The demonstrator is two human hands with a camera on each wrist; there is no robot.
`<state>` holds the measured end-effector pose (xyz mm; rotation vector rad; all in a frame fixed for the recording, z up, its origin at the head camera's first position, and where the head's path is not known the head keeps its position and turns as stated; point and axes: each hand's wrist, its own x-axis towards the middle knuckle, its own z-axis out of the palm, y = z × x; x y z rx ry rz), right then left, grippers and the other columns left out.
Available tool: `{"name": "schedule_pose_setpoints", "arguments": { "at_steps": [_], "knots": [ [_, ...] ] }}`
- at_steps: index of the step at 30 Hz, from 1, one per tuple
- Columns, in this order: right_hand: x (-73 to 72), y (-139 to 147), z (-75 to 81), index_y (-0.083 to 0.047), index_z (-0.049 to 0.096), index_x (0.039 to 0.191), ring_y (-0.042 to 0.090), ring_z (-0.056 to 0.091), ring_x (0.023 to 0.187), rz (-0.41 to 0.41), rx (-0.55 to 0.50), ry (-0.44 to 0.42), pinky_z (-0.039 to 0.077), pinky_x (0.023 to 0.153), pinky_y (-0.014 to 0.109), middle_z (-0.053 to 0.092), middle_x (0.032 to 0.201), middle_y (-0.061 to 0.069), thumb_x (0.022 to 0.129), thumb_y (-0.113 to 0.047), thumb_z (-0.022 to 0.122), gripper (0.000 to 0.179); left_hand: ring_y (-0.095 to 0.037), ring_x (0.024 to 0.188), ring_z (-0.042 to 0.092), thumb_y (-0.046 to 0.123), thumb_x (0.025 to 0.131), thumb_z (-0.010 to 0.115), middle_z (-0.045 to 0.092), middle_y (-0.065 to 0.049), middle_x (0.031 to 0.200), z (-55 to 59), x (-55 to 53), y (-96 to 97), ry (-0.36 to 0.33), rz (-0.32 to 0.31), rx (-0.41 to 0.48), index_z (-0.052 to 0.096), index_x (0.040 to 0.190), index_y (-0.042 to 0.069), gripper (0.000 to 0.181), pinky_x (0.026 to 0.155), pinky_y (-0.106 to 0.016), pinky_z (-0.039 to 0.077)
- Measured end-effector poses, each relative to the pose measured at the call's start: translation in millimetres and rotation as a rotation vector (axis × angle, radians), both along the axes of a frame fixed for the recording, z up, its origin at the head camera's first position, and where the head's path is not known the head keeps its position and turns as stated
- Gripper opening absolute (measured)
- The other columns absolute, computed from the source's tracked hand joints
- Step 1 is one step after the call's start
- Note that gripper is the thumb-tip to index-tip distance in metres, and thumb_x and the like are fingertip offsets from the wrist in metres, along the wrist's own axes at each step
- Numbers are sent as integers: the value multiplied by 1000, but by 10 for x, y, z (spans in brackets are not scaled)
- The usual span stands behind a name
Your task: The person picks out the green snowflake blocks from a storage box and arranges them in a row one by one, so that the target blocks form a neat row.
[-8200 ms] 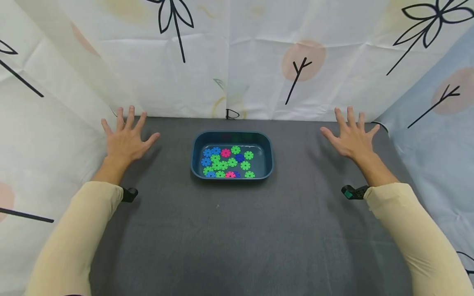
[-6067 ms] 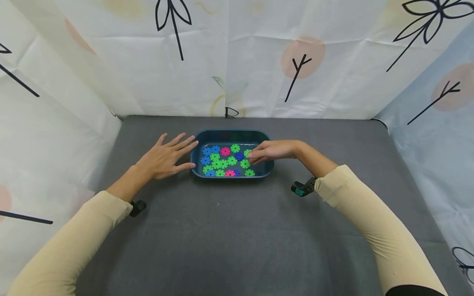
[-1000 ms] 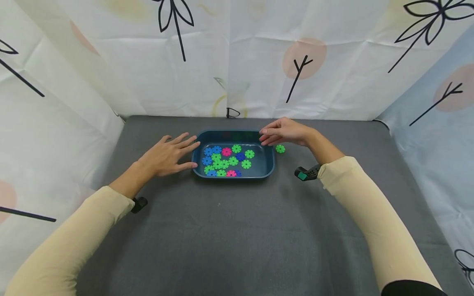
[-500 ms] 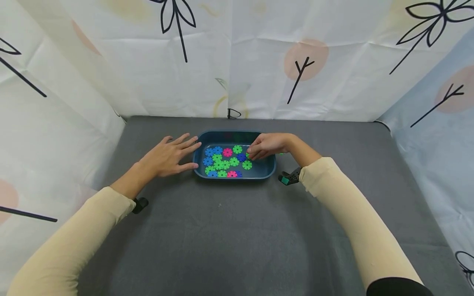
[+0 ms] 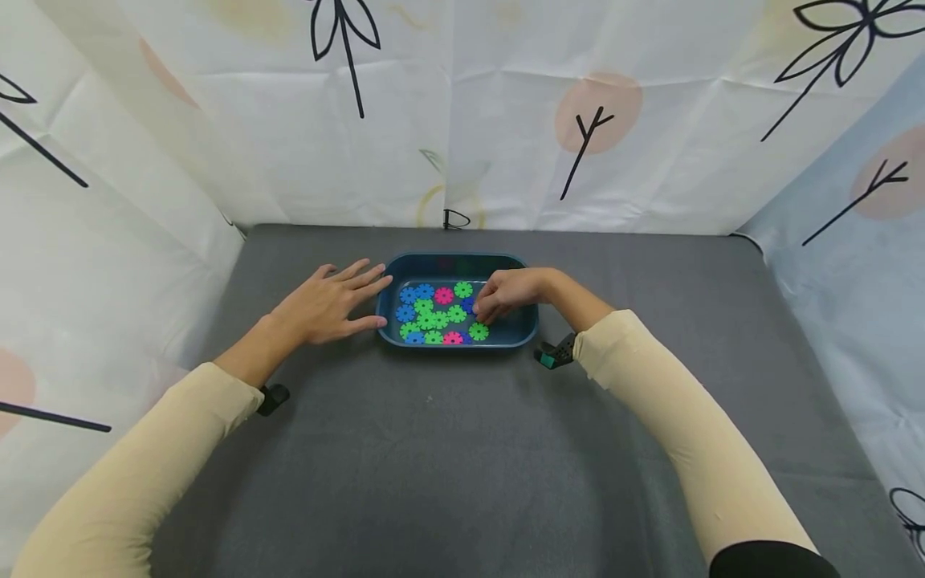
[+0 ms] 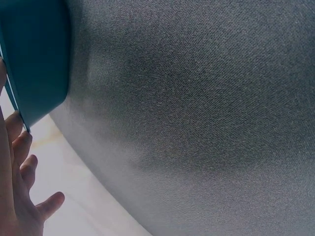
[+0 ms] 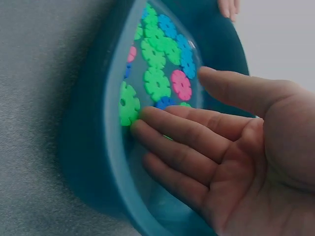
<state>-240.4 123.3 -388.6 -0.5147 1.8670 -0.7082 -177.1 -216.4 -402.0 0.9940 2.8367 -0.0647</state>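
A dark blue-green tray (image 5: 520, 335) holds several flower-shaped notched plastic discs in green, blue and pink. My left hand (image 5: 325, 307) has its fingers spread at the tray's left rim; in the left wrist view, its fingertips (image 6: 22, 142) lie along the rim. Inside the right half of the tray is my right hand (image 5: 510, 294), fingers pointing down among the discs. The right wrist view shows this hand (image 7: 216, 147) with fingers extended and thumb apart, fingertips right at a green disc (image 7: 129, 105). A green disc outside the tray is hidden behind the right wrist.
A grey cloth-covered table (image 5: 433, 466) spreads out around the tray. Behind it hangs a pale printed curtain (image 5: 506, 160), with further curtain at both sides. A dark camera strap sits at each wrist.
Earlier, a green disc went from the tray to the table at its right. Since then my right hand has moved back in, and a green disc has shifted toward the near rim. The left hand stays.
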Motion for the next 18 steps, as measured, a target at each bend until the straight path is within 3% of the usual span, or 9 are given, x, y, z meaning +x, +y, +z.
{"name": "schedule_pose_setpoints", "arguments": {
  "at_steps": [13,18],
  "knots": [
    [94,-40,8,6,54,135,25,62,120,101,17,-90,45,105,36,64,128,16,105,-9,50,34,-31,150,20,63,97,49,24,-8,164,21,6,2,13,-16,-11,30,158,17,79,111,-62,27],
    [122,-53,13,5,54,135,23,60,120,145,36,-76,46,104,36,65,126,13,104,-6,51,33,-31,150,21,62,97,50,24,-8,164,26,6,1,10,-16,-9,31,158,17,78,111,-62,26]
  ]
}}
